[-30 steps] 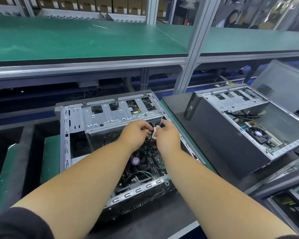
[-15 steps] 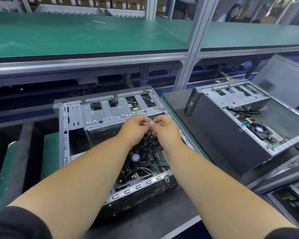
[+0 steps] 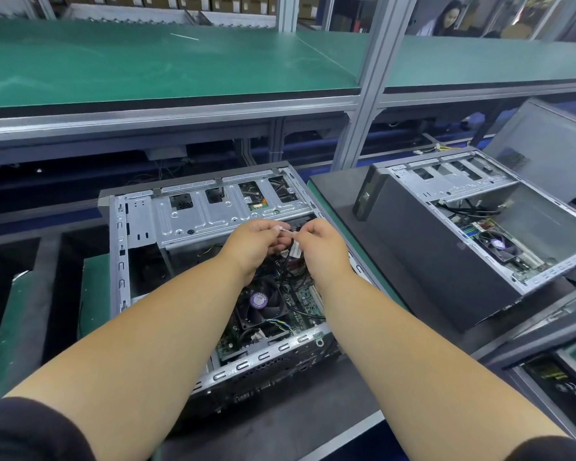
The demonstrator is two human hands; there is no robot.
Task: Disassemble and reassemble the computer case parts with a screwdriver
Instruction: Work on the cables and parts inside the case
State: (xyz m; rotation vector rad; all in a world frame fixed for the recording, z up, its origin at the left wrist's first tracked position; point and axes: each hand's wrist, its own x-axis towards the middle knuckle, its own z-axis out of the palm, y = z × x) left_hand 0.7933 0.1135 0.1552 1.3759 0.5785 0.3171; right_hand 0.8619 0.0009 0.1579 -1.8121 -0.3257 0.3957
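Green matting covers the shelf, the largest surface, running above and behind the case. Case: open, lying on its side on the dark bench, bare steel frame, side panel off. Second case to the right of the case, also open, well apart from it. Grey panel leans behind the second case, right of the case.

Inside the case: drive cage along the far edge; fan with purple hub near the middle, between the forearms; board partly hidden by the arms.

Left hand and right hand both over the case, just in front of the drive cage, close together. Fingers of each curled, tips pinching a small white connector held between the two hands. Black cable drops from the connector down into the case. Connector detail too small to resolve. No screwdriver identifiable in view.
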